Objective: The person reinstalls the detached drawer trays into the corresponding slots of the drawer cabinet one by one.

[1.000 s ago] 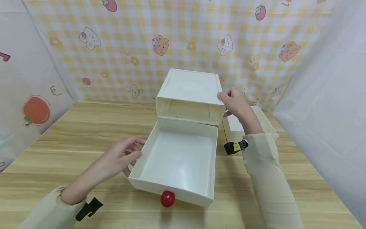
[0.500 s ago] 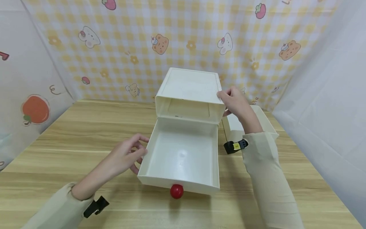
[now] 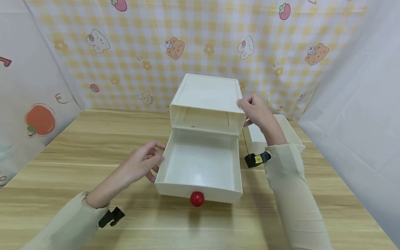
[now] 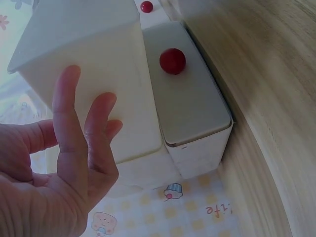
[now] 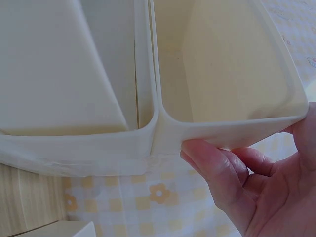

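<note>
A white plastic drawer (image 3: 200,166) with a round red knob (image 3: 197,199) stands partly out of a white drawer cabinet (image 3: 209,91), below its hollow top compartment (image 3: 204,119). My left hand (image 3: 139,165) touches the drawer's left side wall. In the left wrist view the fingertips (image 4: 73,71) lie spread against the outside of this wall. My right hand (image 3: 257,111) grips the cabinet's upper right front corner, thumb on top and fingers down the side. In the right wrist view, fingers (image 5: 195,148) rest on the outer side wall beside the hollow compartment.
Another white drawer (image 3: 289,133) lies on the wooden table (image 3: 93,149) to the right, partly behind my right arm. Below the pulled-out drawer, the left wrist view shows a lower drawer front (image 4: 192,98) with a red knob (image 4: 173,61). A checked cloth (image 3: 206,34) hangs behind.
The drawer has slid farther back into the cabinet and straightened, its knob shifting away and to the right. My left hand has moved along with it; the right hand stays on the cabinet corner.
</note>
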Demonstrator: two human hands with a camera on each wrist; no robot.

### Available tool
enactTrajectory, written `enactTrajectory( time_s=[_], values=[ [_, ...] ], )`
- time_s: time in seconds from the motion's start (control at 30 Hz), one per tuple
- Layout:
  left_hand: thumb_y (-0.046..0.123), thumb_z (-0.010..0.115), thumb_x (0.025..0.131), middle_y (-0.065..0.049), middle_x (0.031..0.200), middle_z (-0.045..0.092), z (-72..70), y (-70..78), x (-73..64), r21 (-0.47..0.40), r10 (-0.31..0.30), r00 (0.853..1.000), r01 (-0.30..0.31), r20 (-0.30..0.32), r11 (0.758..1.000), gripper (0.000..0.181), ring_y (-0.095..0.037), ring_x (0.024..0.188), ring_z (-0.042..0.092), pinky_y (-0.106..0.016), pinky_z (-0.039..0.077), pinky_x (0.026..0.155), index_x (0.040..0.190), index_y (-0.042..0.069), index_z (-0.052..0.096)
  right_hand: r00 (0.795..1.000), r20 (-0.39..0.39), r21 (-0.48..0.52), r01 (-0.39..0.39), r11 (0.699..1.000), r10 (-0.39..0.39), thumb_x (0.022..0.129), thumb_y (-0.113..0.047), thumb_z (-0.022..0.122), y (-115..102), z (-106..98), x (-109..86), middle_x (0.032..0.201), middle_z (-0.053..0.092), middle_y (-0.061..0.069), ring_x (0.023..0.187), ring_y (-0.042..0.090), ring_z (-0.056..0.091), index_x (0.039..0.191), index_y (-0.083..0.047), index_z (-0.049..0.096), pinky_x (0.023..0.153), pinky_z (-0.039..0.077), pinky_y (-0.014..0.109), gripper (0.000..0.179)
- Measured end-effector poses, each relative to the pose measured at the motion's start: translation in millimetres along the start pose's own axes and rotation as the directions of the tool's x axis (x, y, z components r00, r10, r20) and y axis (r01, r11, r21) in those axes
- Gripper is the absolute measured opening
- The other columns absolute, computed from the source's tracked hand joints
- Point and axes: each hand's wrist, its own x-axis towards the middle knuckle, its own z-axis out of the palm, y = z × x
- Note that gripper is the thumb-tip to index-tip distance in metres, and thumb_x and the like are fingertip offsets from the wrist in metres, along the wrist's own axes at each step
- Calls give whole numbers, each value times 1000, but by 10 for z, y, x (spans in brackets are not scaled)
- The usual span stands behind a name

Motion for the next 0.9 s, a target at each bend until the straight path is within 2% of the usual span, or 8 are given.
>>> enactTrajectory(
  time_s=[0.27,0.5,0.7,0.9],
  values=[
    [12,49,93,-21,99,57,-41,15,123,-28,3,1000,-3,12,1000,39,-20,69,65,-35,57,53,128,-4,42,1000,-9,0,-1,1000,1,94,-26,44,7,11,-10,85,53,9,78,23,58,83,1,51,53,56,29,30],
    [14,47,93,-22,102,56,-89,28,277,-36,-7,1000,8,28,999,40,-20,69,65,-34,57,54,129,-3,41,1000,-17,5,-6,1000,6,95,-27,44,0,1,-20,84,52,8,77,22,58,84,-1,50,53,56,29,29],
    [15,46,93,-23,104,57,-109,27,388,-13,-23,1000,23,10,1000,40,-19,68,65,-36,57,56,128,-3,42,1000,-12,15,-18,1000,18,95,-28,43,-2,7,-27,93,51,9,81,21,57,94,-1,47,54,55,28,27],
    [14,44,93,-25,103,56,-102,49,459,-27,-23,1000,23,9,999,38,-19,68,65,-37,58,57,126,-5,43,999,-11,19,-30,999,31,95,-28,43,8,14,-37,96,50,10,82,22,57,96,-2,45,55,56,28,27]
  ],
)
